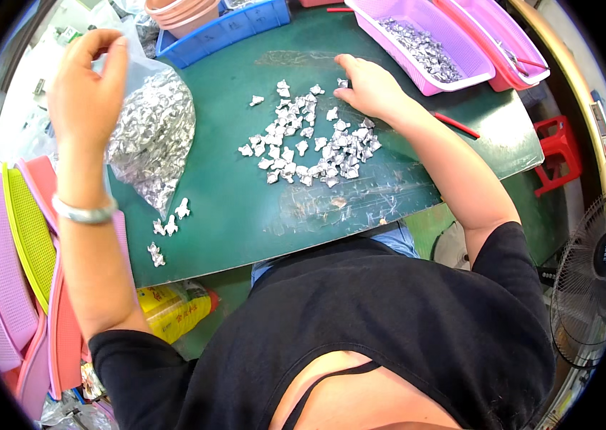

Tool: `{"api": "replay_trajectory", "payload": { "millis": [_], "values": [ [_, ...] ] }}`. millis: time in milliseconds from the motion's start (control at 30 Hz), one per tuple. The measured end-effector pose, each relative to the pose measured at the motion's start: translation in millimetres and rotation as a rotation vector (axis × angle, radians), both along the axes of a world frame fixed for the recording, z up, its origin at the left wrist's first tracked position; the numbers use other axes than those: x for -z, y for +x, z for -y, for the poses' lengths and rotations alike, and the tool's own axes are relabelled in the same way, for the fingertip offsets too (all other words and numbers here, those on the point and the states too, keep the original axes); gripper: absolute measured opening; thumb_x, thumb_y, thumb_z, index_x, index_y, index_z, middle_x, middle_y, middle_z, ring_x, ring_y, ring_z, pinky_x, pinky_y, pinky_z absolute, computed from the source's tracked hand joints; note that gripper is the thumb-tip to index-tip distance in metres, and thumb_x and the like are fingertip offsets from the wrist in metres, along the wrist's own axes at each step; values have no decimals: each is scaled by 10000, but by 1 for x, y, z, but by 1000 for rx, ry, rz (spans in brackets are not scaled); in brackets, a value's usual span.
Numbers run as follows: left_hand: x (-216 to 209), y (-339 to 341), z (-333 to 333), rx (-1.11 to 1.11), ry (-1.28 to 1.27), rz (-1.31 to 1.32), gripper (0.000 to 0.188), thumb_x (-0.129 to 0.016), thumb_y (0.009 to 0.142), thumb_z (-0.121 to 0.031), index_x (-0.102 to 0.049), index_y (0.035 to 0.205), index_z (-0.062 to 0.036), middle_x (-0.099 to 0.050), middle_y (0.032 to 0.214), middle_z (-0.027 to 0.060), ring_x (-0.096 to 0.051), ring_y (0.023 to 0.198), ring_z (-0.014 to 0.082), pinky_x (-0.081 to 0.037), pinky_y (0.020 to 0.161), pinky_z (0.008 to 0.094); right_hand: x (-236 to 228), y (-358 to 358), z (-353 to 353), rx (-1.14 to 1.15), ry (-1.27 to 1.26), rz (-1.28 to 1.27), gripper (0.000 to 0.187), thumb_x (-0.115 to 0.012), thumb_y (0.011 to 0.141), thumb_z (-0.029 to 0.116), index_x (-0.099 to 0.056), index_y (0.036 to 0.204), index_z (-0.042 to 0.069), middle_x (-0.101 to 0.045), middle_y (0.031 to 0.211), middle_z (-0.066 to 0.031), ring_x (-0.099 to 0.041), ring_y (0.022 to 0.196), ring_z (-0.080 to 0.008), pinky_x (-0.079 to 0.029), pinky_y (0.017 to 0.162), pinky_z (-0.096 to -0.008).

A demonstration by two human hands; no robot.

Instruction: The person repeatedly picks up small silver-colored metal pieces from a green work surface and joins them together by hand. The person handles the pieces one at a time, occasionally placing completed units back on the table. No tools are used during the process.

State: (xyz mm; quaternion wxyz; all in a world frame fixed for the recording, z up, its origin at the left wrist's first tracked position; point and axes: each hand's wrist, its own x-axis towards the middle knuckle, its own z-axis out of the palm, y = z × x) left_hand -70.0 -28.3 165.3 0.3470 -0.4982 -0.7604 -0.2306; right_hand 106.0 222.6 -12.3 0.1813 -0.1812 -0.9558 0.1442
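On the green table point(224, 236) lies a loose spread of small silvery metal castings point(303, 143). My right hand point(371, 89) rests at the far right side of this spread, its fingers stretched out and the thumb apart. One casting point(342, 83) shows in the gap between thumb and forefinger, not visibly gripped. To the left, a clear plastic bag point(149, 132) full of similar castings leans on the table. Raised at the bag's upper edge, my left hand point(88, 86) has curled fingers that appear closed on the film; the fingertips are partly hidden.
Several loose castings point(172, 226) lie near the left table edge. A blue tray point(224, 32) with stacked pink bowls stands far left. Far right are a pink basket point(475, 68) of metal pieces and a red stick point(457, 125). A red stool point(557, 154) and fan point(586, 287) stand right.
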Motion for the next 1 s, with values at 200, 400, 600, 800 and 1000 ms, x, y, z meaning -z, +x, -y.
{"api": "replay_trajectory", "payload": {
  "millis": [200,400,600,800,1000],
  "values": [
    [100,47,-29,321,69,920,106,-588,804,-98,-622,844,-7,-586,728,8,-510,643,62,-417,583,206,2,-13,1,-63,-101,-18,444,-631,718,74,-458,1124,21,-581,888,-121,-562,835,-244,-449,747,-330],
    [153,67,-53,424,-47,1581,176,-535,841,-118,-596,976,-21,-596,825,23,-525,678,74,-423,612,195,-14,-4,16,-359,-615,-290,485,-588,748,-16,-435,1206,33,-576,938,-41,-522,829,-109,-431,781,-244],
    [159,67,-58,526,91,1788,166,-556,851,-173,-596,915,-25,-596,780,24,-532,656,77,-423,584,202,-19,-2,38,-500,-753,-384,516,-591,749,-44,-420,1230,31,-574,957,-49,-524,847,-98,-433,796,-245],
    [163,68,-58,529,122,1781,157,-562,853,-201,-590,832,-47,-590,707,9,-523,601,72,-414,550,200,-20,-2,52,-522,-570,-411,517,-609,701,-43,-458,1187,43,-601,904,-66,-561,765,-143,-464,701,-259],
    [168,65,-55,523,172,1934,172,-534,864,-186,-603,827,-33,-583,675,11,-510,565,74,-397,519,193,-21,2,41,-409,-364,-278,481,-607,727,4,-466,1184,50,-597,924,-87,-568,823,-182,-457,737,-288]
  ]
}}
